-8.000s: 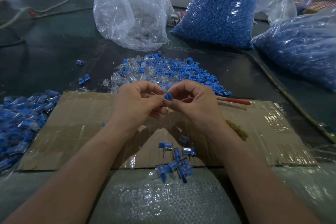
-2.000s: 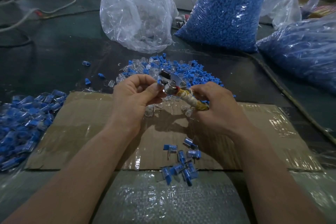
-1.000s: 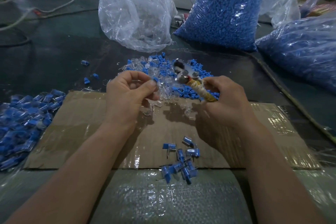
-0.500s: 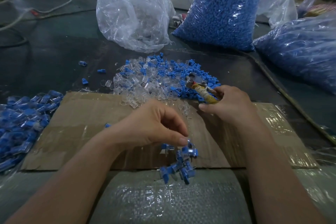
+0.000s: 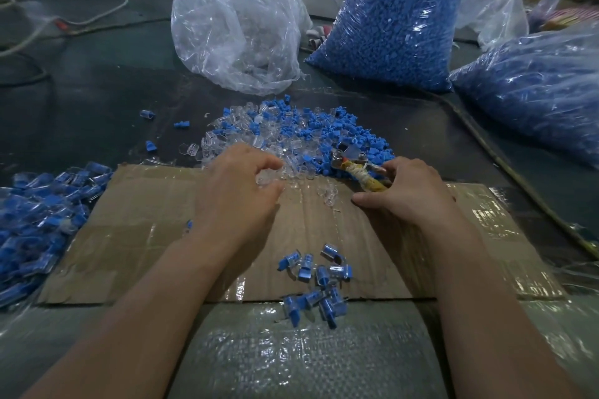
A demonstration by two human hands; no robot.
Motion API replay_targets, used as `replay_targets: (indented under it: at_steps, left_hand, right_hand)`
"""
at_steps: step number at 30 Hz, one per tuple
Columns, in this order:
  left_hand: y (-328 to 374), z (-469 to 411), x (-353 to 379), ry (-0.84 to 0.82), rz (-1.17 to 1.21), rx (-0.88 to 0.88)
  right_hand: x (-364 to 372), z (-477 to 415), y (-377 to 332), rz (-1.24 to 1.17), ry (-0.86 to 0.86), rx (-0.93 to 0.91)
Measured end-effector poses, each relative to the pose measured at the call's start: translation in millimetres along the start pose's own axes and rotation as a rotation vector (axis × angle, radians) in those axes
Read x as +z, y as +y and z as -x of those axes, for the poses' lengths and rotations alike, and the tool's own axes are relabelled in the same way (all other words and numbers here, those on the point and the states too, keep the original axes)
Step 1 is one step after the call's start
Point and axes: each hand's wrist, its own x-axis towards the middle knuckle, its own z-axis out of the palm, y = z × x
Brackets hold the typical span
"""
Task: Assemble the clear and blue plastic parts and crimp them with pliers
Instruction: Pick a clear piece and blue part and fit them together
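My left hand (image 5: 240,194) reaches to the near edge of the loose pile of clear and blue parts (image 5: 291,133). Its curled fingers and thumb close around a clear part (image 5: 263,178). My right hand (image 5: 408,194) grips the pliers (image 5: 359,168) by their yellowish wrapped handle. The jaws lie low against the blue side of the pile. A small heap of assembled blue-and-clear pieces (image 5: 317,282) sits at the near edge of the cardboard sheet (image 5: 146,236), between my forearms.
A bag of clear parts (image 5: 236,26) and two bags of blue parts (image 5: 389,26) (image 5: 534,91) stand behind the pile. Many assembled pieces (image 5: 39,214) lie at the left. Stray blue bits (image 5: 147,114) dot the dark table. Woven plastic sheeting (image 5: 291,350) covers the near edge.
My left hand has left the assembled heap, where it dropped a crimped piece, and moved up to the clear parts. My right hand has lowered the pliers toward the pile.
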Motion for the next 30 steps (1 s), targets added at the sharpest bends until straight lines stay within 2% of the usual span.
replay_targets:
  at_steps: [3, 7, 9, 14, 17, 22, 24, 27, 30]
  left_hand:
    - [-3.7, -1.5, 4.5, -0.070, -0.164, 0.064]
    - [-6.1, -3.0, 8.1, -0.178, -0.308, 0.035]
    - [-6.4, -2.9, 8.9, -0.207, -0.327, 0.051]
    - [-6.0, -2.1, 7.4, -0.148, -0.315, 0.117]
    - [-4.7, -2.8, 9.1, -0.215, -0.333, 0.130]
    - [-9.0, -2.9, 9.1, -0.184, -0.326, 0.125]
    - [-8.8, -2.2, 9.8, -0.171, -0.302, 0.126]
    - [-7.8, -2.0, 11.5, -0.097, -0.227, 0.150]
    - [-5.0, -2.7, 9.9, 0.033, -0.112, 0.175]
  right_hand:
    - [0.7, 1.1, -0.1, 0.037, 0.003, -0.012]
    - [1.1, 2.7, 0.9, 0.050, -0.006, -0.016]
    - [1.3, 3.4, 0.7, 0.048, -0.005, -0.023]
    - [2.1, 3.9, -0.8, 0.023, -0.043, -0.030]
    - [1.4, 4.0, -1.0, 0.024, -0.043, -0.034]
    - [-1.0, 7.5, -5.4, 0.000, 0.026, -0.083]
    - [-1.0, 9.4, -9.9, -0.103, 0.135, -0.148]
    - [1.4, 13.3, -23.1, -0.204, 0.331, -0.361]
    - [8.1, 12.4, -37.2, -0.170, 0.328, -0.529]
